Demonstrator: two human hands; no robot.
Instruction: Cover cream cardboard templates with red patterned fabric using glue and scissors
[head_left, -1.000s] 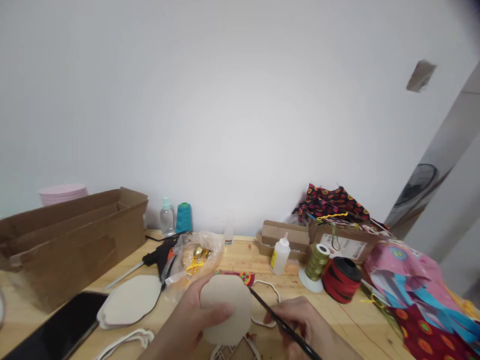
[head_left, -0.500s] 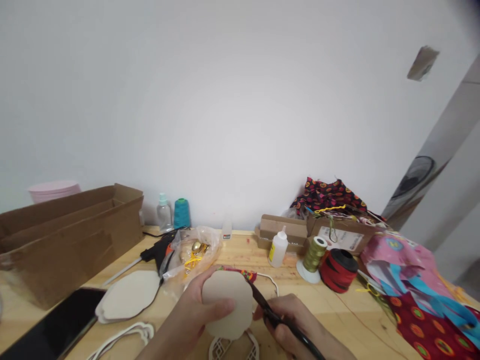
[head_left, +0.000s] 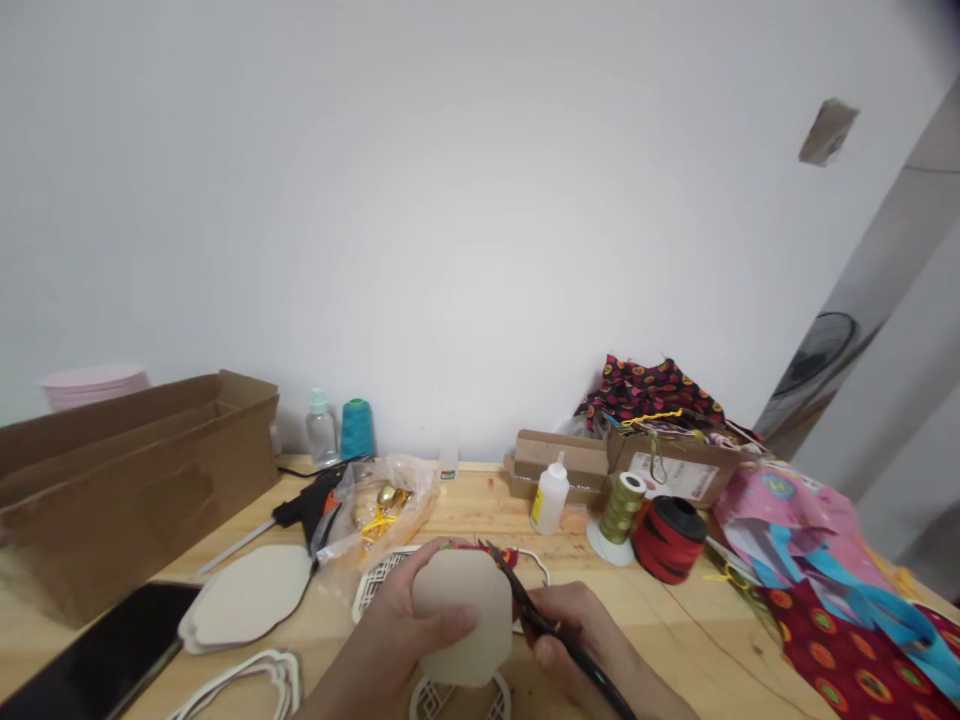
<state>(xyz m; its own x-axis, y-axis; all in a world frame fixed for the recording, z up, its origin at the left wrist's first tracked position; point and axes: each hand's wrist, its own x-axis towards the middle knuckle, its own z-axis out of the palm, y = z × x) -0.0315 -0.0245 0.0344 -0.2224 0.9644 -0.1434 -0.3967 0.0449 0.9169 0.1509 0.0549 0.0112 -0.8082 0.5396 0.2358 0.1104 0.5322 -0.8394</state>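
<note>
A pale scalloped board (head_left: 463,625) is held up in my left hand (head_left: 424,625), its thumb flat across the face. Red patterned fabric (head_left: 510,556) shows along the board's top edge. My right hand (head_left: 574,630) is closed around a dark tool (head_left: 559,632) that looks like scissors or tweezers; its tip rests by the fabric at the board's upper right. Beneath the board lies a lattice-cut frame (head_left: 430,698), partly hidden, and another lattice piece (head_left: 379,578) sits behind my left hand.
On the left are a cardboard box (head_left: 142,480), a phone (head_left: 101,650), stacked pale boards (head_left: 244,597) and a glue gun (head_left: 304,508). A plastic bag (head_left: 382,510) lies behind. A glue bottle (head_left: 550,497), thread spools (head_left: 670,540) and fabrics (head_left: 855,650) stand to the right.
The tool's tip has moved up and left along the board's top edge, over the fabric. The view has shifted slightly, and more of the lattice piece behind my left hand shows.
</note>
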